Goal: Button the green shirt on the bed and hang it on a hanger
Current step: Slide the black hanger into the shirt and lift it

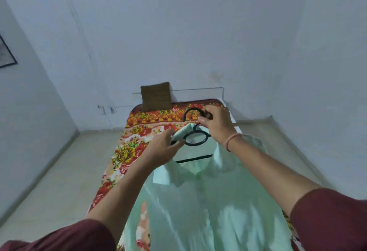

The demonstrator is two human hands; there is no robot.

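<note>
1. A pale mint-green collared shirt (198, 201) hangs on a black plastic hanger with a round loop under its hook (198, 144). It is held up in the air over the bed with the red, orange and yellow floral cover (127, 151).
2. The hanger sits above the far end of the bed, nearer its far right corner. The shirt's body drapes down toward the near edge and hides the middle of the cover.
3. The right hand (215, 123) grips the hanger where the hook meets the neck, with the fingers curled tight round the black plastic and the thumb closing from the near side.
4. The left hand (160, 151) pinches the shirt's shoulder fabric over the hanger's left arm, thumb and fingers clamped on the cloth.
5. The collar is folded down and the front lies closed along the placket. The buttons are too blurred to tell apart.
6. A pink band (231, 140) circles the right wrist, and both forearms come out of dark maroon sleeves (327, 217).
7. A brown woven cushion (155, 95) leans against the white wall at the far edge of the bed.
8. A pale tiled floor (59, 171) runs along the bed's left edge, and a dark-framed picture (7, 54) hangs on the left wall.
</note>
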